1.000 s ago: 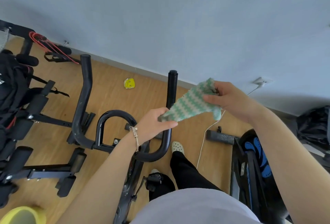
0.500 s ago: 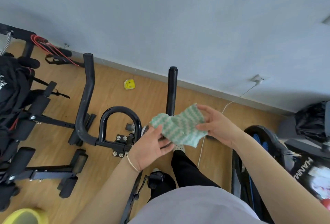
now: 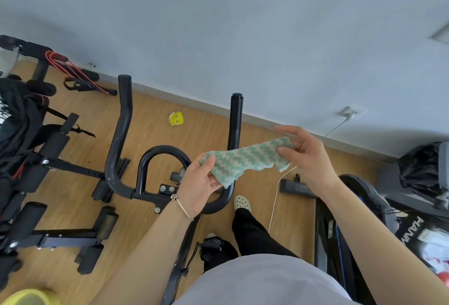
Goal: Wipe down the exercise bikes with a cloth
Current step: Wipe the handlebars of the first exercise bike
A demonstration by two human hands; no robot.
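Green-and-white zigzag cloth is hanging stretched in the air between both hands, over the right side of the exercise bike handlebar, not touching it. Left hand is pinching the cloth's left end, thumb on top, fingers curling underneath. Right hand is pinching the right end between thumb and a fingertip, with the index finger sticking out straight above. Thin bracelet is sitting on the left wrist. Black handlebar is showing 2 long grips plus a center loop, with a bolted bracket below. Person's leg in black trousers and a white perforated shoe are standing just right of the bike frame on the wood floor. White cable is running from a wall socket down across the floor. Small yellow smiley item is lying near the skirting. Black bench-type gear with a red cord is sitting to the left, and another dark machine is sitting to the right.
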